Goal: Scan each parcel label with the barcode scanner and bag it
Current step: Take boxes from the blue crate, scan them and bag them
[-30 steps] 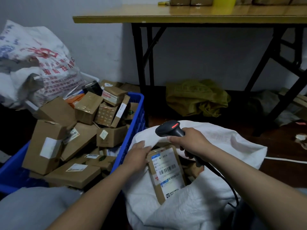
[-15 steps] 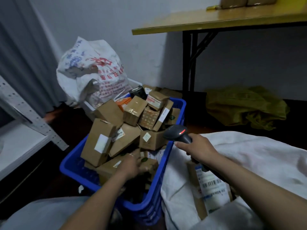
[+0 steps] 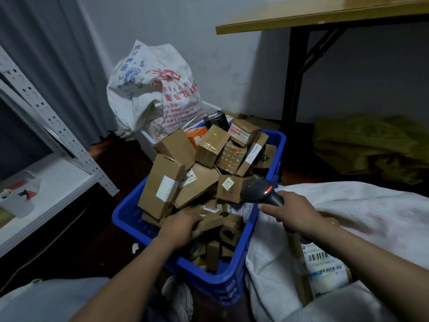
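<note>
Head view: left grip (image 3: pixel 180 225) curls round a parcel (image 3: pixel 216 221) low in the blue crate (image 3: pixel 130 214), likely picking the next to scan; right grip (image 3: pixel 293 213) holds the scanner (image 3: pixel 262 192) ready above, beside the white bag (image 3: pixel 371 205).

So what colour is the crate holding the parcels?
Blue: the crate shows clearest in the head view.
</note>
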